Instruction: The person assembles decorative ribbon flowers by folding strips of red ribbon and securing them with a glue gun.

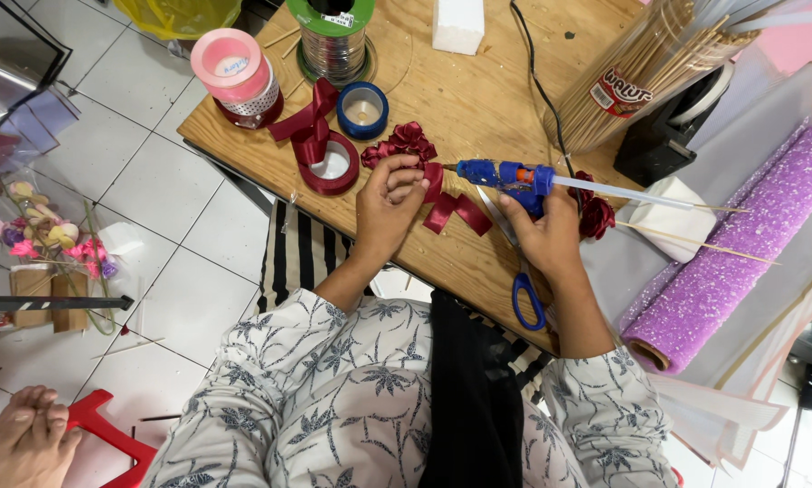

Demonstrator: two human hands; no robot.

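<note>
Fingers (397, 181) pinch ribbon (447, 206) (dark red).

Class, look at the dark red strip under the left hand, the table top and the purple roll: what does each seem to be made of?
Dark red ribbon: likely satin fabric, with a soft sheen on its folds.
Table top: unpainted wood or plywood, matt, grain showing.
Purple roll: apparently a mesh or non-woven wrap with a speckled, glittery surface.
</note>
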